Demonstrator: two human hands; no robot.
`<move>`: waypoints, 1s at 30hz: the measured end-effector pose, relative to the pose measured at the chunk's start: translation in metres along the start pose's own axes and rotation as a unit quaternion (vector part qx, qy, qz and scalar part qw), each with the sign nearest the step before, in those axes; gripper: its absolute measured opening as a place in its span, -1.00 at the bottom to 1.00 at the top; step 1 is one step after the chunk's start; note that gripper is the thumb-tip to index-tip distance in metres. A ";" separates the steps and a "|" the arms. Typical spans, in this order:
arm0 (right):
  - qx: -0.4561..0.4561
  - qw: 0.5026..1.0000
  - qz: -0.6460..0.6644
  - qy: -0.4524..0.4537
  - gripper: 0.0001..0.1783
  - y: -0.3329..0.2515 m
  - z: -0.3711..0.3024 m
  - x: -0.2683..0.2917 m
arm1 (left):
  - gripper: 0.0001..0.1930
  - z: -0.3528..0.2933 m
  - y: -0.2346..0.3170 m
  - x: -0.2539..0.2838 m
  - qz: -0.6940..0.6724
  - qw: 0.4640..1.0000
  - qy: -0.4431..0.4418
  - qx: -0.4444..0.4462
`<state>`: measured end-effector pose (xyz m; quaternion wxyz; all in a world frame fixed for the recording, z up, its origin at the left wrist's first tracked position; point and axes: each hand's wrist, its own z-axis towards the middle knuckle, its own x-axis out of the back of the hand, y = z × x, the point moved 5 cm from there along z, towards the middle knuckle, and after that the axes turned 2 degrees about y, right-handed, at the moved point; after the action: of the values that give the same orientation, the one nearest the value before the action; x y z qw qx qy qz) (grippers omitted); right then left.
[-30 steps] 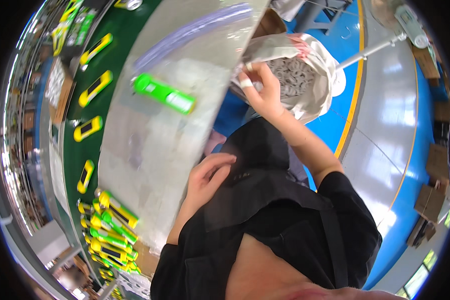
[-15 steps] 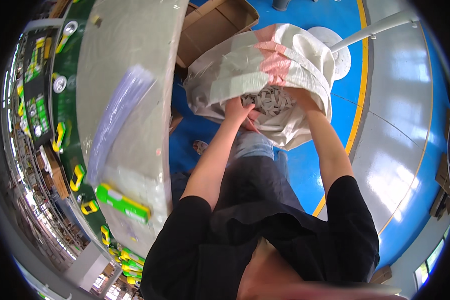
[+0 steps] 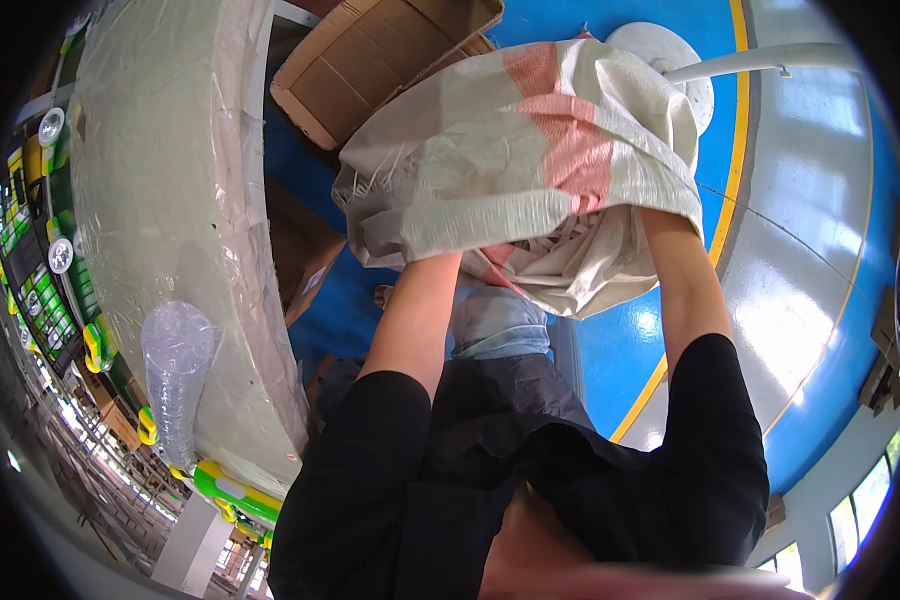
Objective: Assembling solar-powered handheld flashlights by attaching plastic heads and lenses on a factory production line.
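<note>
A large white woven sack (image 3: 470, 190) with a pink-red stripe slumps in front of me, its mouth facing me. Both my forearms reach into it. The left forearm (image 3: 418, 315) passes under the sack's rim on the left, and my left hand is hidden inside. On the right, the right forearm (image 3: 688, 285) enters the mouth, and my right hand is also covered by the fabric. Between them, several pale grey-white strip-like pieces (image 3: 562, 235) show in the shadow of the opening. Whether either hand grips anything is not visible.
To the left stands a plastic-covered table (image 3: 160, 200) with a clear plastic tube or stack (image 3: 178, 380). Green and yellow devices (image 3: 235, 490) line its far side. Open cardboard box (image 3: 370, 65) lies behind the sack; white round base (image 3: 705, 100) stands behind right.
Both hands have gone deeper, out of sight in the sack. Its upper rim has dropped over the opening, covering most of the pieces. My view has shifted, and the table sits further left.
</note>
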<state>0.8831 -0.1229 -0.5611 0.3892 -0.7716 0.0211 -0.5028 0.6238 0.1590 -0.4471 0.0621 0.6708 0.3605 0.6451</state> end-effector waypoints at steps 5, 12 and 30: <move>-0.023 0.999 0.030 -0.031 -0.23 -0.137 -0.058 -0.065 | -0.44 -0.041 0.000 0.002 -0.036 0.999 -0.024 0.024; -0.053 0.995 0.057 -0.061 -0.25 -0.190 -0.063 -0.070 | -0.45 -0.040 0.024 -0.009 -0.099 0.993 -0.049 0.046; -0.103 0.971 0.152 -0.152 -0.30 -0.215 -0.076 -0.042 | -0.50 -0.037 0.030 -0.011 -0.231 0.960 -0.098 0.126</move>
<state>0.7247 0.0008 -0.4448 0.3778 -0.8626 0.1307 -0.3100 0.6034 0.1171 -0.4341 0.1594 0.6312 0.5765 0.4938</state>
